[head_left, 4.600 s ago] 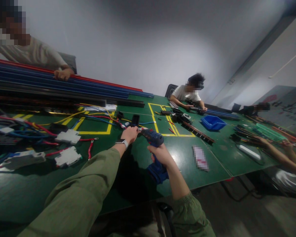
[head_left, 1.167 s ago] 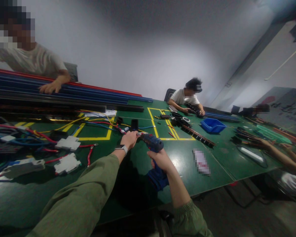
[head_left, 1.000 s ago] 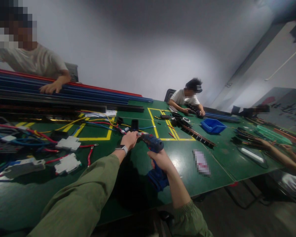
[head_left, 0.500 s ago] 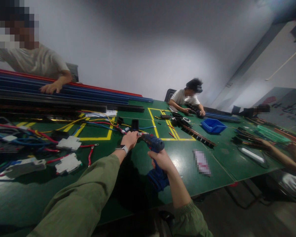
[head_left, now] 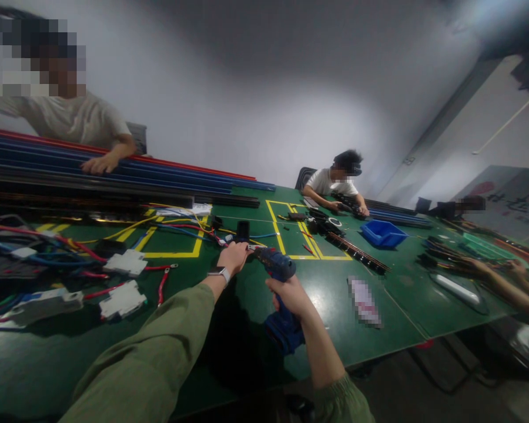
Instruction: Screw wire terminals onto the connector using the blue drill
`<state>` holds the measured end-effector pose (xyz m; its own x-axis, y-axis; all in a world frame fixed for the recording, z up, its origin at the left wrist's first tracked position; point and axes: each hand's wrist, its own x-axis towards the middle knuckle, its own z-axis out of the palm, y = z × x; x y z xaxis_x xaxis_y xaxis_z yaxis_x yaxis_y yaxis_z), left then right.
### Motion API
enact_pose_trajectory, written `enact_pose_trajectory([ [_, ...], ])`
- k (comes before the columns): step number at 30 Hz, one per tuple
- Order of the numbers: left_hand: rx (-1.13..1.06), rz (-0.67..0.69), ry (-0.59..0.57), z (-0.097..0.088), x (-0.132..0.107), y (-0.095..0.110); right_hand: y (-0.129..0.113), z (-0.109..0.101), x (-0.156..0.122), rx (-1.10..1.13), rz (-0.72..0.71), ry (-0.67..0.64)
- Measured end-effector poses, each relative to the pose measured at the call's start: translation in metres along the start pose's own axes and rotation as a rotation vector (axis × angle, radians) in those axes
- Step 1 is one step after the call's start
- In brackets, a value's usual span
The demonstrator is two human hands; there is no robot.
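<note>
My right hand (head_left: 293,295) is wrapped round the grip of a blue cordless drill (head_left: 278,264), whose nose points left and away from me. My left hand (head_left: 233,258), with a watch on its wrist, is closed just in front of the drill's tip. What its fingers pinch is too small and partly hidden to make out. A small upright black box (head_left: 243,230) stands right beyond those fingers, with red, blue and yellow wires (head_left: 185,226) running to its left. White circuit breakers (head_left: 122,299) with short red cables lie left of my left forearm.
Long blue and black rails (head_left: 167,182) lie along the far left of the green table (head_left: 330,294). A blue bin (head_left: 382,234), a dark slotted strip (head_left: 357,252) and a blurred paper (head_left: 364,301) are to the right. Co-workers sit across and at the right.
The view has shifted slightly, so most things sit a little lower in the picture. Both hands keep their places at the drill and its tip.
</note>
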<state>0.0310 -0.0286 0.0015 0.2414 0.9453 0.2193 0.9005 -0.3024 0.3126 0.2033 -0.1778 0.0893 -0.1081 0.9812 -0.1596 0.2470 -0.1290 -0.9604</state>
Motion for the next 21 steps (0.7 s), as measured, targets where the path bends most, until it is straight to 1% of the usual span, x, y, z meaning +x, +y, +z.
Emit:
enact_pose_trajectory([
  [8,-0.023,0.016,0.029,-0.0012,-0.0014,-0.0007,0.0005,-0.0001,0.0008,0.010,-0.009,-0.014],
  [14,-0.031,0.029,0.044,-0.0004,-0.0014,-0.0010,-0.0005,0.0004,-0.0010,0.021,-0.002,0.008],
  [21,-0.016,-0.003,0.010,-0.0012,-0.0008,0.0007,-0.0045,0.0023,-0.0035,0.002,0.014,0.018],
])
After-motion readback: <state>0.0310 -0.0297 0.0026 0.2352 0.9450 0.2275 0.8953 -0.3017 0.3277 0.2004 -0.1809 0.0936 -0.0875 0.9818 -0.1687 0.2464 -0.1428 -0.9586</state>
